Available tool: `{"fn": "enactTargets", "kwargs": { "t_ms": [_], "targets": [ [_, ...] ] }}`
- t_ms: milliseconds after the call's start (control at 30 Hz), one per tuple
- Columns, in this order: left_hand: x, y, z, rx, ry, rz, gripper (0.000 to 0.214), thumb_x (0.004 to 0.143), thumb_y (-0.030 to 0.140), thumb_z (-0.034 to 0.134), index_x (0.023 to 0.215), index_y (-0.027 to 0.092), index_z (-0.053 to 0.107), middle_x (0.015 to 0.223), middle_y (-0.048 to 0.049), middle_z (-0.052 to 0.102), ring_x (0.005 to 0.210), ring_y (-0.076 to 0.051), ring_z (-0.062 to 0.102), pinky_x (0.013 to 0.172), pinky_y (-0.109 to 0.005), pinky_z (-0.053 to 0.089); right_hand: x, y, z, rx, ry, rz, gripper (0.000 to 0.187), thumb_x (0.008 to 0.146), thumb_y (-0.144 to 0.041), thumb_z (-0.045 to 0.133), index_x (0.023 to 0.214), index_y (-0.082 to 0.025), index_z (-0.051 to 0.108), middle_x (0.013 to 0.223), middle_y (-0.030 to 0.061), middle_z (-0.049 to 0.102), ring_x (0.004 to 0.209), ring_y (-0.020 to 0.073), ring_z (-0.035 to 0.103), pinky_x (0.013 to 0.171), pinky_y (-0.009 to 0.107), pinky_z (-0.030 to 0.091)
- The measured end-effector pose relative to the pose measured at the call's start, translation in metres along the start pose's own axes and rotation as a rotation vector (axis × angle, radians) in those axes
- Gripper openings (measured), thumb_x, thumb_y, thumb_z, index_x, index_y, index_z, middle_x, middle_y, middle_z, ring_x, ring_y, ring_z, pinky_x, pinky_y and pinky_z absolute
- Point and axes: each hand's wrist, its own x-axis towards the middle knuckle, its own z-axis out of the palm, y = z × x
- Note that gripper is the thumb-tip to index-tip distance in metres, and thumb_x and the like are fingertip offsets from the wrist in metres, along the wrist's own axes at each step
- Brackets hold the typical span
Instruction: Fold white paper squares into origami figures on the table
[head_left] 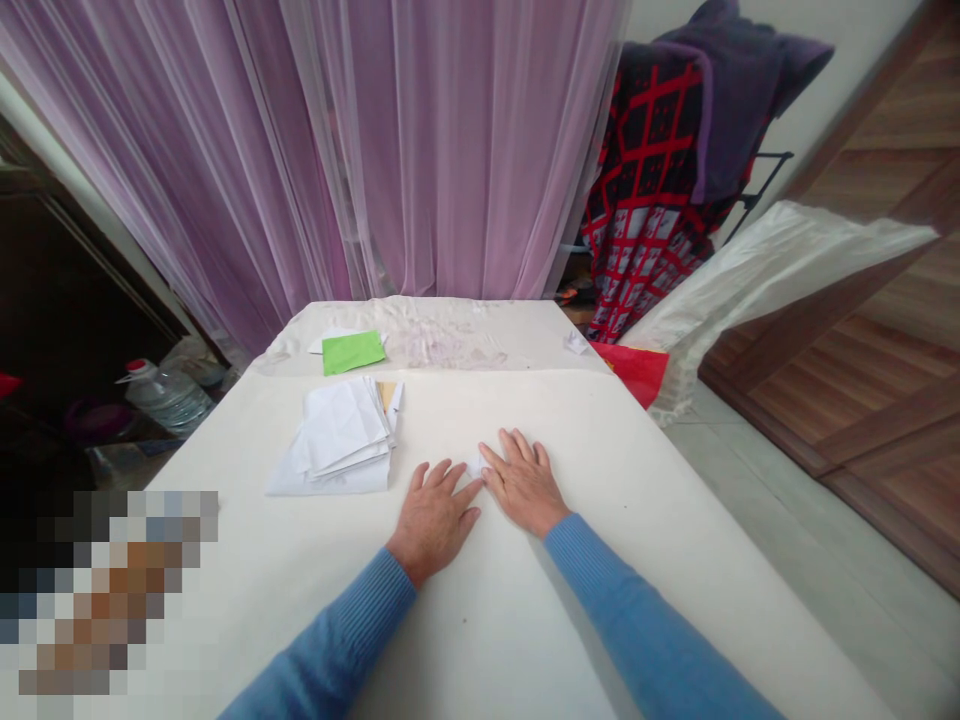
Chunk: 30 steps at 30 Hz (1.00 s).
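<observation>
My left hand (pixel 436 518) lies palm down on the white-covered table (pixel 525 620), fingers spread. To its right, my right hand (pixel 523 482) is also flat, with its fingers apart. Between the fingertips of both hands shows a small white piece of paper (pixel 475 465), partly hidden under the right fingers. Whether it is folded I cannot tell. Left of and beyond my left hand sits a stack of white paper sheets (pixel 341 430), with a tan piece at its right side. Farther back is a green piece of paper (pixel 353 352) on top of a white one.
A crumpled white paper (pixel 576 343) lies at the table's far right edge, near a red bag (pixel 637 372). Purple curtains (pixel 465 150) hang behind the table. A large water bottle (pixel 169 397) stands to the left, and a blurred-out patch covers the lower left.
</observation>
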Motion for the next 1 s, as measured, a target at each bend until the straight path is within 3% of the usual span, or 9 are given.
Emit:
{"fn": "enactTargets", "kwargs": {
  "t_ms": [267, 533, 700, 867, 1000],
  "targets": [
    [0.006, 0.001, -0.011, 0.008, -0.032, 0.035, 0.032, 0.091, 0.038, 0.052, 0.121, 0.031, 0.063, 0.129, -0.0081, 0.062, 0.122, -0.029, 0.052, 0.106, -0.055, 0.033, -0.025, 0.002, 0.005, -0.020, 0.003, 0.018, 0.050, 0.097, -0.048, 0.036, 0.145, -0.032, 0.040, 0.155, 0.0126, 0.029, 0.143, 0.0316, 0.023, 0.110, 0.056, 0.019],
    [0.017, -0.007, -0.014, -0.095, -0.030, -0.019, 0.024, 0.092, 0.037, 0.052, 0.109, 0.034, 0.069, 0.119, -0.0044, 0.067, 0.110, -0.025, 0.060, 0.101, -0.053, 0.036, -0.047, 0.010, 0.007, 0.032, 0.065, -0.087, 0.043, 0.096, -0.041, 0.040, 0.138, -0.033, 0.050, 0.151, 0.0092, 0.039, 0.140, 0.0290, 0.030, 0.110, 0.055, 0.023],
    [0.026, -0.011, -0.009, -0.166, 0.033, -0.182, 0.022, 0.090, 0.039, 0.055, 0.100, 0.025, 0.069, 0.105, -0.0048, 0.071, 0.099, -0.022, 0.063, 0.088, -0.040, 0.043, -0.038, 0.007, 0.009, 0.079, 0.136, 0.039, 0.041, 0.095, -0.036, 0.043, 0.132, -0.023, 0.056, 0.145, 0.0113, 0.047, 0.137, 0.0266, 0.036, 0.110, 0.049, 0.027],
    [0.034, -0.004, 0.000, -0.131, 0.087, -0.290, 0.030, 0.085, 0.047, 0.061, 0.100, 0.022, 0.066, 0.108, -0.0071, 0.068, 0.104, -0.026, 0.059, 0.090, -0.043, 0.041, -0.022, -0.002, 0.006, 0.159, 0.146, 0.118, 0.036, 0.095, -0.037, 0.042, 0.123, -0.025, 0.062, 0.143, 0.0093, 0.049, 0.136, 0.0257, 0.038, 0.110, 0.050, 0.025],
    [0.036, 0.000, 0.001, -0.139, 0.082, -0.318, 0.031, 0.081, 0.042, 0.067, 0.105, 0.023, 0.064, 0.111, -0.0072, 0.066, 0.107, -0.026, 0.058, 0.092, -0.044, 0.039, -0.017, -0.002, 0.007, 0.233, 0.167, 0.139, 0.033, 0.096, -0.033, 0.041, 0.117, -0.026, 0.065, 0.140, 0.0068, 0.053, 0.135, 0.0236, 0.039, 0.110, 0.048, 0.024]
  ]
}}
